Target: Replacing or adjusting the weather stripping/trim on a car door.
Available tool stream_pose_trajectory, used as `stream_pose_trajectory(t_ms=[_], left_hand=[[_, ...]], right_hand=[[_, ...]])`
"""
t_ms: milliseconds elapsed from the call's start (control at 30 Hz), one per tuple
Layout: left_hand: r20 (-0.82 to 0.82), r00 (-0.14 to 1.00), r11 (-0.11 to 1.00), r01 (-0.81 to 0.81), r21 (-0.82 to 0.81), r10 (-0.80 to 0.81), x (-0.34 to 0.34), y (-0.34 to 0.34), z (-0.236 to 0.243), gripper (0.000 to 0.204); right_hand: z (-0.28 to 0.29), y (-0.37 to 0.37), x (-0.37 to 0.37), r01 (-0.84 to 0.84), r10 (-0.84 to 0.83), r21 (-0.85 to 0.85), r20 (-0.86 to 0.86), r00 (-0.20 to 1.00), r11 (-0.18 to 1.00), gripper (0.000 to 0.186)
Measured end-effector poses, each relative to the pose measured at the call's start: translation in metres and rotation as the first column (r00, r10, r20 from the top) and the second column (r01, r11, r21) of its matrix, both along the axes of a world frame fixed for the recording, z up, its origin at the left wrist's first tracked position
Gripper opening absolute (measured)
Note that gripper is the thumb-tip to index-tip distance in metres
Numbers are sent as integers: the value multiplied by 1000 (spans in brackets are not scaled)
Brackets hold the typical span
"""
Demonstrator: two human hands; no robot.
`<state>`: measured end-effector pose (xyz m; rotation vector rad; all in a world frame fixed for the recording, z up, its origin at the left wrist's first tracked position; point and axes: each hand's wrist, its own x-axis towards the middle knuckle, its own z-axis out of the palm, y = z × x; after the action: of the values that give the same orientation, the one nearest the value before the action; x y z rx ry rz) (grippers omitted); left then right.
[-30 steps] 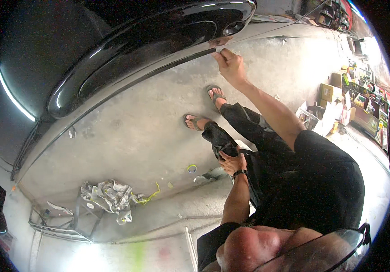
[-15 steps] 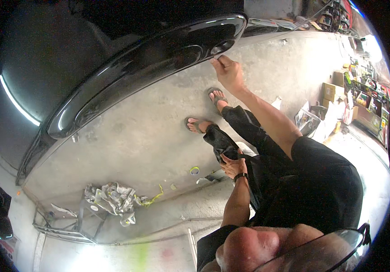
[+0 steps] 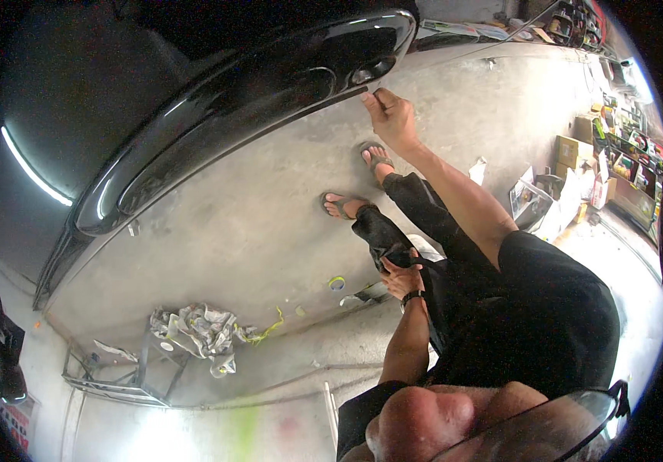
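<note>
From the head view, the right hand is kept pressed on the lower edge of the shiny black car bumper, fingers curled; no tool can be made out. The bumper has slid a little rightward in view. The left hand is rested closed on the knee. Crumpled newspaper is left on the floor.

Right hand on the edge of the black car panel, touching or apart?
Touching. The head view shows the right hand with its fingers curled against the lower edge of the black car panel.
</note>
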<state>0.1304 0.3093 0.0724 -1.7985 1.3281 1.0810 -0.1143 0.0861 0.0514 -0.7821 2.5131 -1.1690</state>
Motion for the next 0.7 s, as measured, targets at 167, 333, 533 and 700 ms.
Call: stream_pose_trajectory(t_ms=[167,333,533,700], left_hand=[[19,1000,999,-11,-34,11,-1,-1,2,98],[-21,999,999,-47,-1,47,-1,-4,5,99],[-4,999,997,-45,56,45,-2,-6,5,101],[19,996,995,-91,28,91,3,-8,11,102]], right_hand=[[0,0,0,-6,7,-14,70,998,1000,40],[5,-1,2,-6,10,-22,188,982,1000,39],[2,0,1,150,-40,-214,446,894,965,34],[2,-3,6,273,-54,-267,617,785,924,32]])
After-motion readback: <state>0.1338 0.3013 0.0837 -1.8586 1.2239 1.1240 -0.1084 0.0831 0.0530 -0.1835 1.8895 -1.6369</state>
